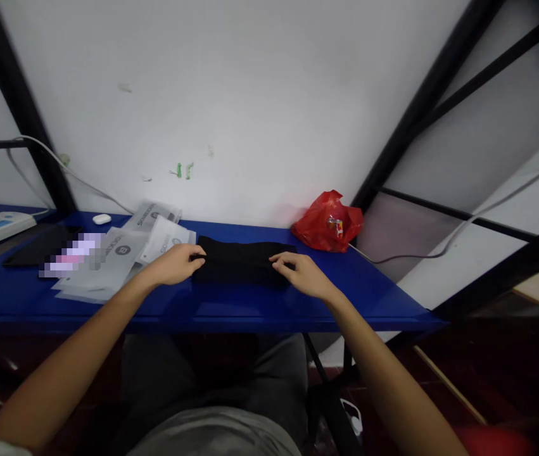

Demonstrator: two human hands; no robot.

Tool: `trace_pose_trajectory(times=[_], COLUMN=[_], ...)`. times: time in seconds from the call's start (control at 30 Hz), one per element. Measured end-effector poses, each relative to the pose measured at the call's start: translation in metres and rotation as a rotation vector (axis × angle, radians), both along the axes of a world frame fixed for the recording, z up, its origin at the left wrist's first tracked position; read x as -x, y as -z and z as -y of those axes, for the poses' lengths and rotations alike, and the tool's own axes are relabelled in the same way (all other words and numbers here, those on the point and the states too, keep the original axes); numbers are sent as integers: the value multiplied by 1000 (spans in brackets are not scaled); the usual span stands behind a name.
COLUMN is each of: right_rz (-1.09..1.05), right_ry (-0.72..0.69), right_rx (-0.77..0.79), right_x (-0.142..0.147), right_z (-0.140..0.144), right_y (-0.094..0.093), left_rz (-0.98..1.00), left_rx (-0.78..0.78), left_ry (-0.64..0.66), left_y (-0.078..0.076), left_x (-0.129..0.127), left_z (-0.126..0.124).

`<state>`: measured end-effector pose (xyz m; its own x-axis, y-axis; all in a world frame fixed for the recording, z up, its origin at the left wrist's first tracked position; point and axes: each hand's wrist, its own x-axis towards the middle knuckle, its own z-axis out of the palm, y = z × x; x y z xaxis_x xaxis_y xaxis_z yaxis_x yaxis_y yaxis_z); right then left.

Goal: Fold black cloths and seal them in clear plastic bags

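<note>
A black folded cloth [240, 266] lies across the blue desk [231, 308] in front of me. At its left end, my left hand [180, 262] pinches the fabric between thumb and fingers. My right hand [303, 272] grips the cloth near its right end, thumb and forefinger pressed together on it. The cloth is stretched roughly flat between the two hands, with a fold running along its length. Because it is so dark, its exact kind cannot be made out.
Several frosted plastic bags [121, 253] with printed lettering lie left of the cloth. Beyond them are a white earbud case [102, 219], a dark flat tablet-like object [36, 246] and a white power strip [0, 229]. A red plastic bag [329, 223] stands at the back right, by the wall.
</note>
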<state>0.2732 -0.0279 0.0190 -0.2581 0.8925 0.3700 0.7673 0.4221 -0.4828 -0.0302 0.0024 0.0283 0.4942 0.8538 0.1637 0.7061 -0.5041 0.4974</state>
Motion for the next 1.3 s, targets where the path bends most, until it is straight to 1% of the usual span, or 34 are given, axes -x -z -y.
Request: trace_pose_trajectory(times=[0.07, 0.13, 0.23, 0.3, 0.4, 0.5, 0.57, 0.63, 0.7, 0.77, 0.87, 0.93, 1.03, 1.17, 1.23, 1.3], right_rz=[-18, -14, 61, 149, 259, 242, 189, 173, 218, 295, 361, 369, 371, 348, 316, 276], right_ry=[46, 110, 213, 262, 269, 247, 213, 144, 65, 9, 3, 15, 13, 10, 3, -15], right_rx=[-27, -58, -96, -99, -97, -173, -244, -265, -206, -108, -16, -23, -74, -85, -58, -25], right_x=[-1, -1, 0, 3, 6, 6, 3, -2, -9, -16, -21, -22, -21, -23, -25, -26], right_z=[-13, -26, -44, -52, -57, -52, -43, -31, -19, -10, -4, -6, -10, -10, -5, 1], right_y=[0, 1, 10, 20, 39, 50, 50, 46, 41, 39, 41, 44, 47, 42, 36, 26], left_rz=[35, 29, -62, -153, -312, -383, -347, -306, -323, -410, -535, -568, -581, -505, -439, -361], left_rx=[-31, -72, -130, -154, -202, -308, -362, -372, -335, -266, -221, -265, -348, -429, -422, -370], left_ry=[-41, -88, -171, -226, -239, -228, -184, -86, -1, 40, 59, 55, 42, 25, 29, 28], left_y=[1, 2, 7, 16, 33, 42, 41, 37, 33, 31, 34, 37, 38, 32, 25, 16], left_x=[-3, -7, -16, -24, -34, -39, -39, -35, -30, -26, -23, -23, -25, -22, -18, -13], left_z=[-9, -19, -31, -35, -35, -31, -26, -19, -10, -1, 7, 9, 8, 10, 15, 21])
